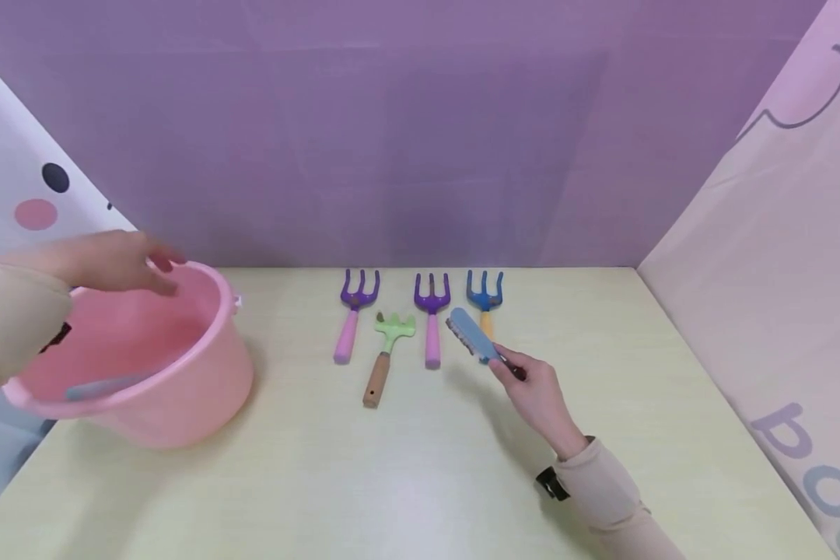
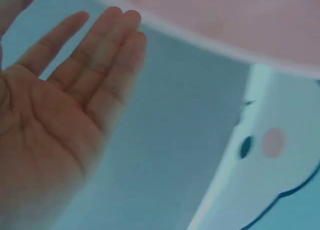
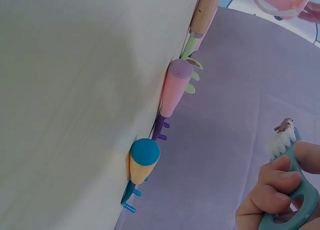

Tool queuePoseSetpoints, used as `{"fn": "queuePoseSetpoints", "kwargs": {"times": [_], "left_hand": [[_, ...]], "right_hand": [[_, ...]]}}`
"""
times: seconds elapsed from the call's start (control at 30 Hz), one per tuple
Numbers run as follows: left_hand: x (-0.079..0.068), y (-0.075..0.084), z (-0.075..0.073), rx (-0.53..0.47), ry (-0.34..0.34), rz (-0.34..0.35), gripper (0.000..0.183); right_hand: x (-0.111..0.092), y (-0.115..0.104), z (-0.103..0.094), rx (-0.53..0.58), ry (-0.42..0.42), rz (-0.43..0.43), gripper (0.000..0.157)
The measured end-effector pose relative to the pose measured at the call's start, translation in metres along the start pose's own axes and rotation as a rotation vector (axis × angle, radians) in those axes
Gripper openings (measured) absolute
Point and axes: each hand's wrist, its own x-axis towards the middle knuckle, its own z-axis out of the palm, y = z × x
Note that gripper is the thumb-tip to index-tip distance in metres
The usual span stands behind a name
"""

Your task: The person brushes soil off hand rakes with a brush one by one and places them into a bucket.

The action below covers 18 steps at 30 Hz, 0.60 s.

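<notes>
My right hand holds a light blue brush above the table, gripping it by the handle. The right wrist view shows white bristles with brown dirt at the tip, and a loop-shaped handle end. Over the pink bucket on the left hovers my left hand, blurred in the head view. Its fingers are extended and it holds nothing. A light blue piece shows inside the bucket, partly hidden by the rim.
Two purple hand forks with pink handles lie toward the back of the table. Between them is a green rake with a wooden handle. A blue fork with a yellow handle lies behind the brush. A purple wall closes off the back.
</notes>
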Motion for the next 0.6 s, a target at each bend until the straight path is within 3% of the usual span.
{"fn": "queuePoseSetpoints", "kwargs": {"times": [0.07, 0.2, 0.27, 0.37, 0.5, 0.6], "left_hand": [[-0.006, 0.010, -0.009, 0.089, 0.086, 0.017, 0.067], [-0.025, 0.037, -0.021, 0.279, 0.222, -0.049, 0.074], [-0.038, 0.054, -0.019, 0.336, 0.306, -0.071, 0.075], [-0.055, 0.080, -0.004, 0.309, 0.455, -0.040, 0.068], [-0.070, 0.110, 0.029, 0.233, 0.657, 0.125, 0.046], [-0.073, 0.122, 0.052, 0.229, 0.823, 0.269, 0.039]], "right_hand": [[0.000, 0.000, 0.000, 0.001, -0.001, 0.002, 0.034], [0.000, 0.000, 0.000, 0.004, -0.003, 0.002, 0.034], [-0.001, 0.000, 0.000, 0.008, -0.006, 0.000, 0.034], [-0.001, 0.000, 0.000, 0.009, -0.009, -0.004, 0.035], [-0.002, 0.000, -0.001, 0.002, -0.011, -0.007, 0.035], [-0.001, 0.000, 0.000, 0.005, -0.016, -0.014, 0.035]]}}
